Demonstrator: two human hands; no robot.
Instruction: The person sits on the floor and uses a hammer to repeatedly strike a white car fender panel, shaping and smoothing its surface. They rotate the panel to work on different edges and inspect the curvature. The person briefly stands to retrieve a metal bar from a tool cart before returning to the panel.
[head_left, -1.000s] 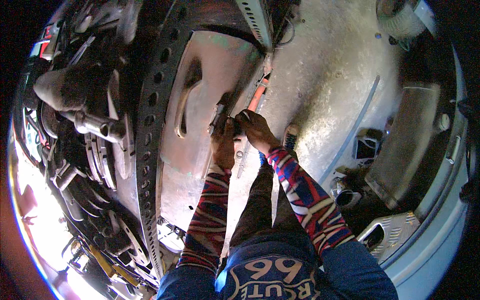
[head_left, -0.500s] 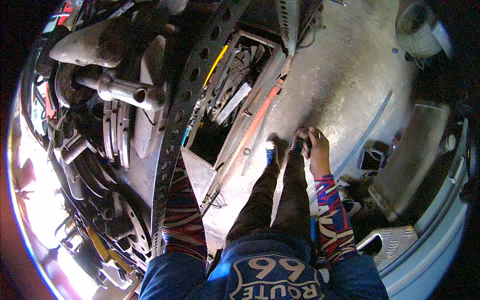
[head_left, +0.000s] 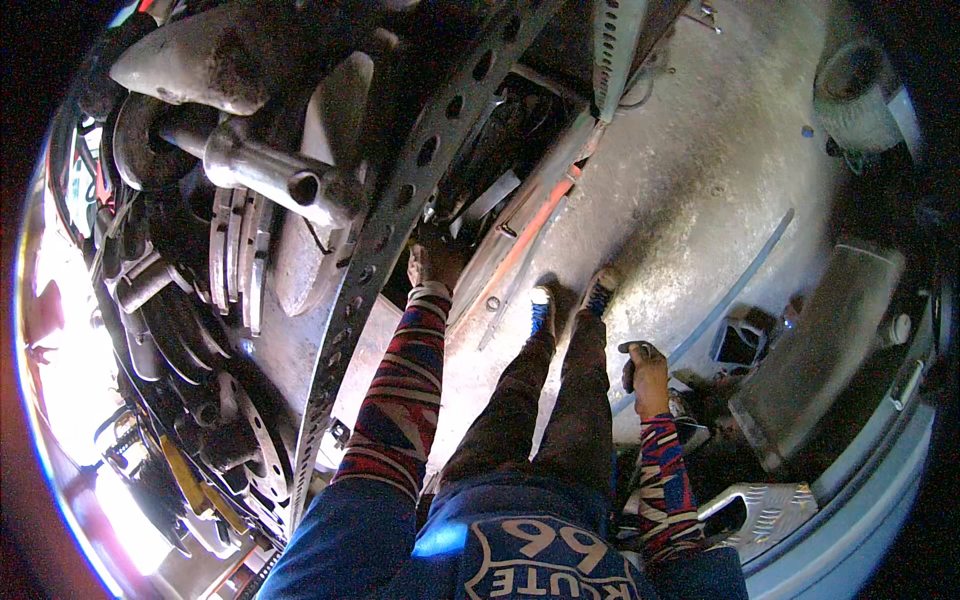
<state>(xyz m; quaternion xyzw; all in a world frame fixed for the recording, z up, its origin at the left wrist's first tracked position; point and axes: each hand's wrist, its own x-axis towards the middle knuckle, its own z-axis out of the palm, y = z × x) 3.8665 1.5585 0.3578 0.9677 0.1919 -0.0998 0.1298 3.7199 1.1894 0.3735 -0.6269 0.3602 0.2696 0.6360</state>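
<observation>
My left hand (head_left: 435, 262) reaches down into a long metal box (head_left: 545, 165) beneath a perforated steel shelf upright (head_left: 405, 185). Its fingers are lost in the shade among the box's contents, so their grip cannot be made out. A pale flat strip (head_left: 490, 195) lies in the box just beyond that hand. Over the floor, to the right of my legs, my right hand (head_left: 648, 375) is held with its fingers curled. Something small and dark appears at its fingers, too unclear to name. An orange bar (head_left: 540, 218) runs along the box's right side.
Metal parts crowd the shelf at left, among them a propeller-like piece with a hollow hub (head_left: 265, 175) and a perforated disc (head_left: 262, 440). A long thin strip (head_left: 745, 275) lies on the floor. At right are a large grey metal piece (head_left: 825, 345) and a cylindrical container (head_left: 855, 105).
My left hand has come into sight from behind the shelf upright and gone into the box. My right hand has drawn back toward me, still curled. The view has shifted slightly.
</observation>
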